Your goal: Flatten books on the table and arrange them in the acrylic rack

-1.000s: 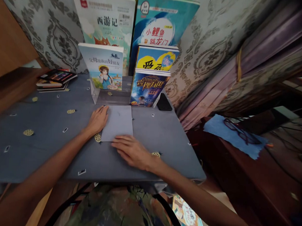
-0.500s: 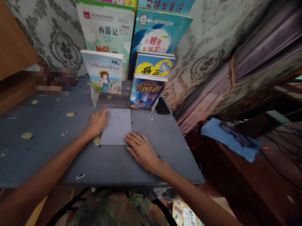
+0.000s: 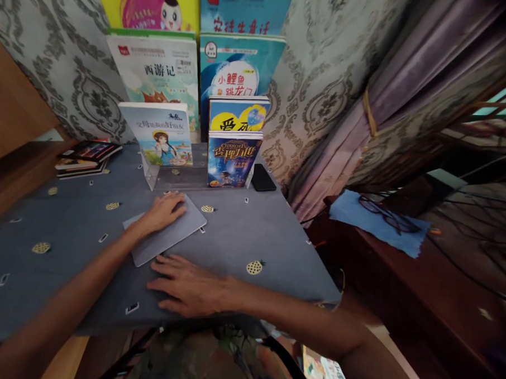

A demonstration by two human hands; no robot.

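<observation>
A thin, pale grey booklet [image 3: 163, 243] lies flat and slanted on the grey tablecloth, its corners rounded. My left hand [image 3: 165, 211] rests on top of it with the fingers stretched out and a little apart, covering its upper middle. Lower down, my right hand [image 3: 188, 287] lies palm down near the table's front edge, fingers spread. Its fingertips are beside the booklet's lower corner; whether they touch it I cannot tell.
A clear stand [image 3: 176, 179] at the back holds several upright books, among them a blue one [image 3: 231, 163]. Beside it lies a black phone [image 3: 263, 177]. More books [image 3: 86, 159] are stacked at the back left. Glasses on a blue cloth [image 3: 377, 220] lie right.
The booklet has turned and slid left towards me. My left hand has moved onto it. My right hand has left its right edge and shifted left and nearer me. The view has shifted too.
</observation>
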